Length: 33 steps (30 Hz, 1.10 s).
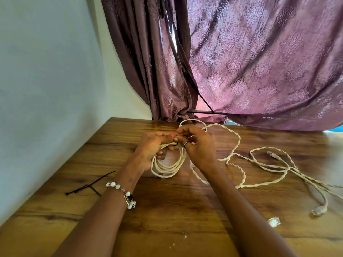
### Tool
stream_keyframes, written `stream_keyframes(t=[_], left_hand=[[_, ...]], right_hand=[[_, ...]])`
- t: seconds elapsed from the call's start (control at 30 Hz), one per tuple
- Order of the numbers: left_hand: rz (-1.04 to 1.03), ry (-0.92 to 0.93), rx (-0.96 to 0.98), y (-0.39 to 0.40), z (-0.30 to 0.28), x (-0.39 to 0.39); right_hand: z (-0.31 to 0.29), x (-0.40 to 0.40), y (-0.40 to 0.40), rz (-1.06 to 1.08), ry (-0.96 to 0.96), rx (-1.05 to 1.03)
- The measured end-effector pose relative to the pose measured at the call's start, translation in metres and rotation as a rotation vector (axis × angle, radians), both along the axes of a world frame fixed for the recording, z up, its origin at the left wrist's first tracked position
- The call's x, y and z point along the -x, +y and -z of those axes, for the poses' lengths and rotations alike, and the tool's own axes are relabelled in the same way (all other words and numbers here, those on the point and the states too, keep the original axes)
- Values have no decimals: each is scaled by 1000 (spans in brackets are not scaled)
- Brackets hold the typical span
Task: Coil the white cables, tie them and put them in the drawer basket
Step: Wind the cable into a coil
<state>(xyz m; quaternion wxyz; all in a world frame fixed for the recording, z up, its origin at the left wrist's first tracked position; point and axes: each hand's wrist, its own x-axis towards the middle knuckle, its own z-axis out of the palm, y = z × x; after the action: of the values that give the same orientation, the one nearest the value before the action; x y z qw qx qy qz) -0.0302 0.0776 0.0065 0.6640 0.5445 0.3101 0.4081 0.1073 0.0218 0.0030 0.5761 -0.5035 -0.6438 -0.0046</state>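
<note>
Tying is underway: left hand (154, 147) grips the coiled white cable (167, 164) above the table (167, 210) while right hand (196, 145) pinches a black tie (175, 144) at its top, next needing cinching

No text, label, brand, number or sign can be read anywhere; nothing legible is carried by the wooden table (167, 210) or by the patterned curtain (259, 62) behind it.

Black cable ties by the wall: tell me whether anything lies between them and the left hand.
Nothing visible does. The black cable ties lie on bare table left of the left hand, which grips the white coil. Only the wood surface separates them.
</note>
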Motion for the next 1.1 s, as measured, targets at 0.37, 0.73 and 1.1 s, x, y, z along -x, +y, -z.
stream_keyframes(t=[0.37, 0.73, 1.1], left_hand=[[-20, 33, -162, -9, -2, -4], [94, -80, -64, -12, -1, -11], [-44, -31, -181, -17, 1, -18]], right_hand=[[-2, -5, 6, 57, -90, -67], [1, -8, 8, 212, -331, -122], [2, -9, 10, 261, -344, -92]])
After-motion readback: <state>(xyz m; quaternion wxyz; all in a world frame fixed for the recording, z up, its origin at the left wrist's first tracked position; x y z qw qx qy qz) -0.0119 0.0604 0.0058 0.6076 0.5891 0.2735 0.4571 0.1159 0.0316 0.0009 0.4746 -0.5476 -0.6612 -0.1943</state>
